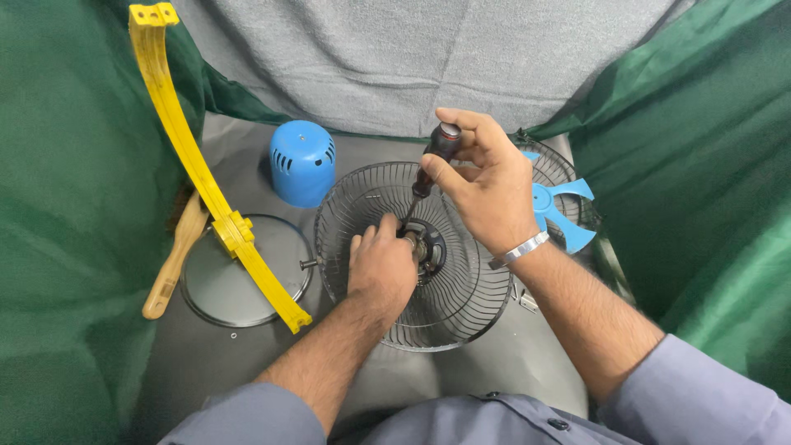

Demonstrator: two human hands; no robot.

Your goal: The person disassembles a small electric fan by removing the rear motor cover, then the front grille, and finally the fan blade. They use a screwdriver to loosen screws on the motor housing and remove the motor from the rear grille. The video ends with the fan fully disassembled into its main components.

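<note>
Green cloth (58, 247) hangs on both sides of a grey tabletop (527, 354), and a grey fabric sheet (428, 58) closes off the back.

1. Centre of the tabletop: a round wire fan guard (461, 305) lies flat. A dark motor hub (428, 245) sits at its middle.
2. Left hand (381, 268): it rests palm-down on the fan guard with the fingers curled against the motor hub. The grip is closed around the hub area; exactly what the fingertips pinch is hidden by the hand itself.
3. Right hand (486, 189): it is above and just right of the hub, with a metal bracelet (519, 250) at the wrist. The grip is closed around the dark, red-accented handle of a screwdriver (428, 169). The screwdriver is tilted, handle up and to the right, and its shaft runs down to the hub beside the left fingertips.
4. Right of the hands: a second wire guard (568, 169) lies partly behind the right hand, with a blue fan blade (556, 206) resting on it.
5. Left of the fan guard: a blue motor cover (301, 165) stands upright near the back. A round grey base plate (247, 280) lies flat, and a long yellow stand arm (198, 165) crosses it diagonally. A wooden-handled brush (175, 259) lies at the plate's left edge.
6. Small metal parts (527, 301) lie on the tabletop beside the right forearm.
</note>
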